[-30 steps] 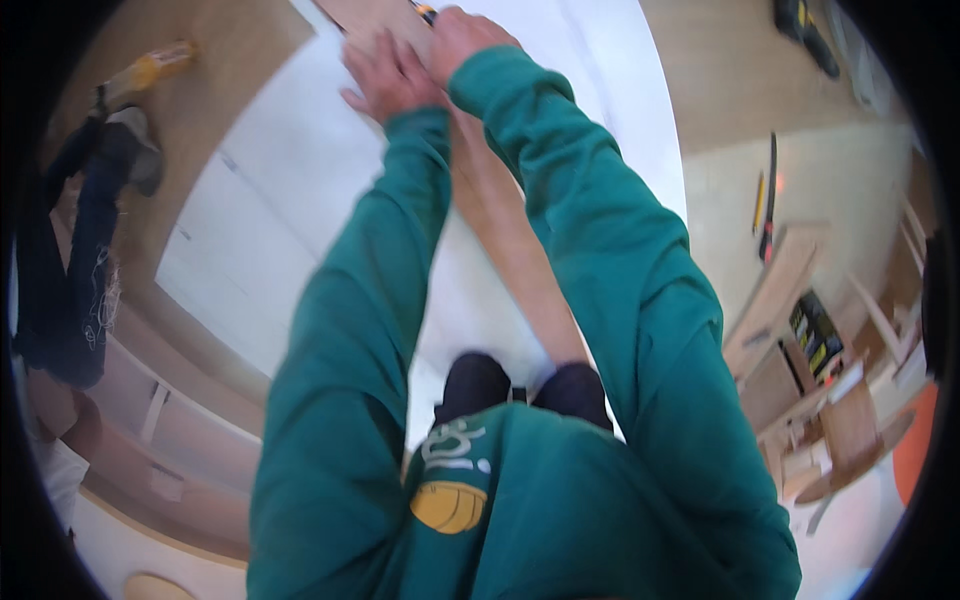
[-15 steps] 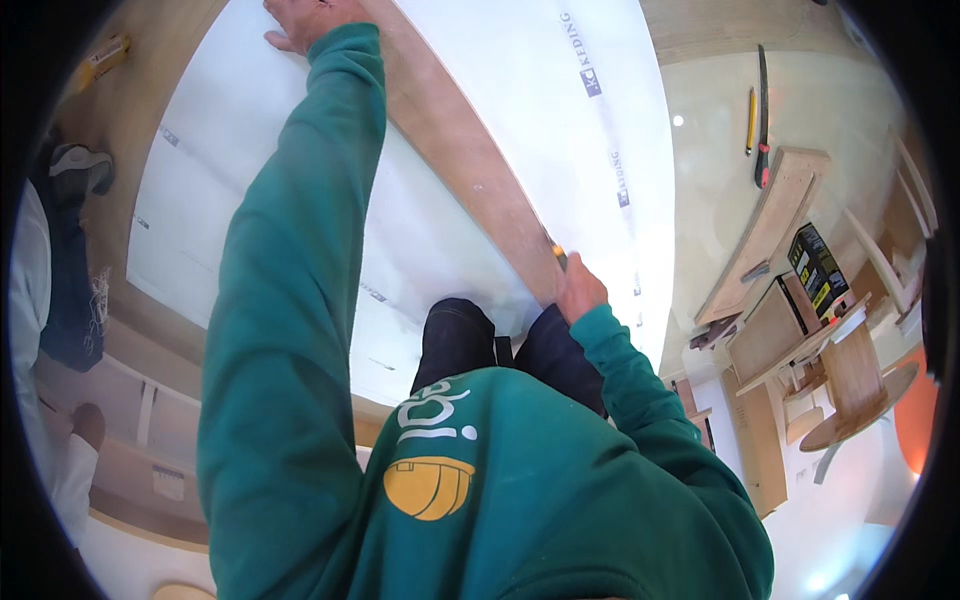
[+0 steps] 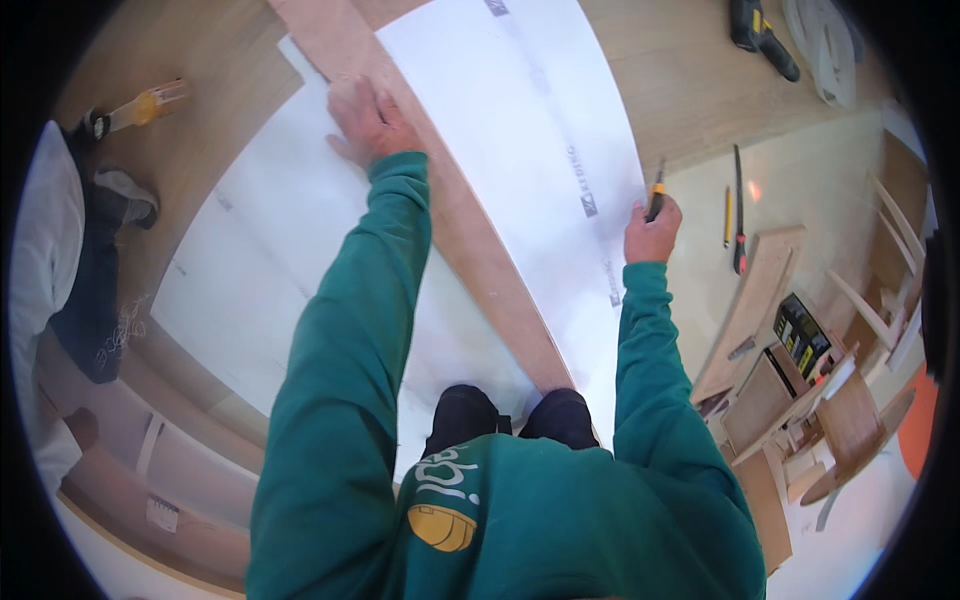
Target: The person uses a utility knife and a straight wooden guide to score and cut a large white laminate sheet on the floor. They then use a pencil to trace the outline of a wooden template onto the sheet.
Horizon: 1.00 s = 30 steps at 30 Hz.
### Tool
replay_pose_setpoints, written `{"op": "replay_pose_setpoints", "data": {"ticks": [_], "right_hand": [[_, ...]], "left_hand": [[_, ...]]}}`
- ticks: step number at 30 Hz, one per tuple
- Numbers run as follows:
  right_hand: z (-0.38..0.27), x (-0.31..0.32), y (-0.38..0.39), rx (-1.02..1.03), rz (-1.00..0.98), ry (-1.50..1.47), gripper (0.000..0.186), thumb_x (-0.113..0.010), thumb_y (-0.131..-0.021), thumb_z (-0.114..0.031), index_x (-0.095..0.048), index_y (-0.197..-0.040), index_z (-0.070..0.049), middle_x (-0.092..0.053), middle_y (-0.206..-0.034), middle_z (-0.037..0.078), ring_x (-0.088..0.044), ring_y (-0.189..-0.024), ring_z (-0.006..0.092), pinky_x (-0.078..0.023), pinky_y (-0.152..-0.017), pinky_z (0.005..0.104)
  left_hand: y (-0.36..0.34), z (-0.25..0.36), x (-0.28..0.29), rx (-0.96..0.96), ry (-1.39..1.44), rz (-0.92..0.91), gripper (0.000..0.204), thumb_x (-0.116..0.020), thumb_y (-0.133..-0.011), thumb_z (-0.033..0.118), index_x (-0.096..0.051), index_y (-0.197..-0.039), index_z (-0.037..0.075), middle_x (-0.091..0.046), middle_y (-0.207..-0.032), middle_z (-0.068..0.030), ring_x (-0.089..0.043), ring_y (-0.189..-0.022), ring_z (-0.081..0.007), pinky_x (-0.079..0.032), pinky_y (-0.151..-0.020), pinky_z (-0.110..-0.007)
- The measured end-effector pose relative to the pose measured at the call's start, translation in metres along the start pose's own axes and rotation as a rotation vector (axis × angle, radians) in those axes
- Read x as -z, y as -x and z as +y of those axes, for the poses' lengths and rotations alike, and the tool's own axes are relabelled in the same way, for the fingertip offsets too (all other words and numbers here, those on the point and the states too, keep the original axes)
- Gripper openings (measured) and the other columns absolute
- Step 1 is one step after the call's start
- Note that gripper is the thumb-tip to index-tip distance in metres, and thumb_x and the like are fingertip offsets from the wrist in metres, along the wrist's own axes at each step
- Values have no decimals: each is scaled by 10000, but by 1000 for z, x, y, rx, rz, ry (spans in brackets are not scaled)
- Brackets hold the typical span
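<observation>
The left hand (image 3: 372, 122), open, rests on the brown strip (image 3: 464, 230) slanting across the white sheet (image 3: 480, 85), probably steadying it, while the right hand (image 3: 652, 232) grips a knife (image 3: 657, 196) well apart, at the right.

Long brown board (image 3: 465, 235), aslant over white sheeting (image 3: 480, 110), cutter (image 3: 656, 203) (black and yellow) gripped

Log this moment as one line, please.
left hand: on brown board; right hand: holding utility knife, apart from board; white sheeting: flanking board
</observation>
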State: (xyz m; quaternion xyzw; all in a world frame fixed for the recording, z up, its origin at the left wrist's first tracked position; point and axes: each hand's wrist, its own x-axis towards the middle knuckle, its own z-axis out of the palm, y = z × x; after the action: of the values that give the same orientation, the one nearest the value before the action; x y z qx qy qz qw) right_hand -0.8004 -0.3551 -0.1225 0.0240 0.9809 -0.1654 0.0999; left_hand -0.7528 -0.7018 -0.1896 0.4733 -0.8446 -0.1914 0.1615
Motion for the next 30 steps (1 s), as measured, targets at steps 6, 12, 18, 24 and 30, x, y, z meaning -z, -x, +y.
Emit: {"op": "replay_pose_setpoints", "data": {"ticks": [6, 12, 18, 24, 30], "right_hand": [[19, -9, -47, -165, -197, 9, 422, -629, -885, -306, -571, -1115, 44, -592, -977, 195, -583, -931, 388, -467, -836, 437], [-20, 92, -15, -28, -402, -273, 322, -641, -880, -227, -598, -1055, 39, -652, -916, 175, -652, -898, 250, -491, -771, 361], [-36, 112, 19, -31, -210, -59, 292, -628, -888, -132, -581, -1120, 40, -660, -990, 176, -640, -910, 283, -495, -808, 358], [-94, 13, -26, 0, -257, -459, 361, -594, -945, -225, -551, -1198, 30, -649, -1076, 180, -631, -1013, 285, -481, -865, 367], [-251, -67, -22, 248, -557, -335, 301, -519, -942, -294, -509, -1023, -4, -652, -852, 252, -628, -860, 448, -481, -755, 529]], "left_hand": [[0, 1, 3, 29, -7, -52, 413, -478, -985, 313, -523, -1361, 148, -294, -1509, -212, -303, -1398, -345, -121, -1120, -621], [-1, 4, 3, 27, -4, -42, 408, -473, -986, 302, -519, -1362, 152, -304, -1501, -208, -264, -1416, -335, -120, -1112, -634], [0, 2, 3, 35, -10, -59, 406, -477, -982, 302, -522, -1357, 156, -296, -1513, -190, -265, -1417, -326, -116, -1110, -636], [0, 4, 3, 66, -23, -46, 437, -474, -973, 336, -530, -1359, 140, -345, -1505, -157, -294, -1410, -294, -120, -1108, -612], [1, -4, -1, 40, -14, -59, 433, -484, -974, 336, -518, -1372, 169, -278, -1531, -188, -267, -1420, -328, -80, -1116, -618]]}}
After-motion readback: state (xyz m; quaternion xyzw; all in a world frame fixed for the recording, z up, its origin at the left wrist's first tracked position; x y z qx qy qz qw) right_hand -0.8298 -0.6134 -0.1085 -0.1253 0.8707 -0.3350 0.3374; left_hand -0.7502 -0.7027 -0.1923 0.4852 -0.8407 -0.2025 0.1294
